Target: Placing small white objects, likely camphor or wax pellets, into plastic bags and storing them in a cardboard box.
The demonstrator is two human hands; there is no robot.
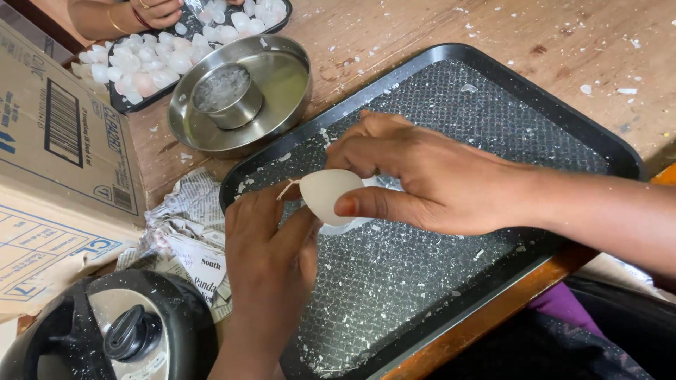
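- Both hands share the grip on a white egg (325, 195): the right hand (429, 179) pinches it from above, thumb along its near side and fingers curled over the top, while the left hand (271, 253) cups it from below with fingers against its lower left side.
- A thin strip of shell or skin sticks out from the egg's left tip.
- The egg is held just above a black tray (493, 91) with a dimpled floor, over the tray's left half.
- White shell flakes are scattered across the tray floor, thickest under the hands and toward the near edge.
- The tray lies on a worn wooden table (563, 35) speckled with more white bits.
- Just beyond the tray's far left corner stands a shallow steel bowl (285, 84) with a smaller steel cup (225, 95) inside it.
- Behind the bowl, a second dark tray (134, 105) is heaped with pale rounded pieces; another person's hand (158, 10), wearing bangles, rests at its far edge.
- Crumpled newspaper (186, 232) lies left of the near tray, touching its edge.
- A cardboard box (56, 141) fills the left side.
- A black lid with a knob (130, 331) sits at the lower left.
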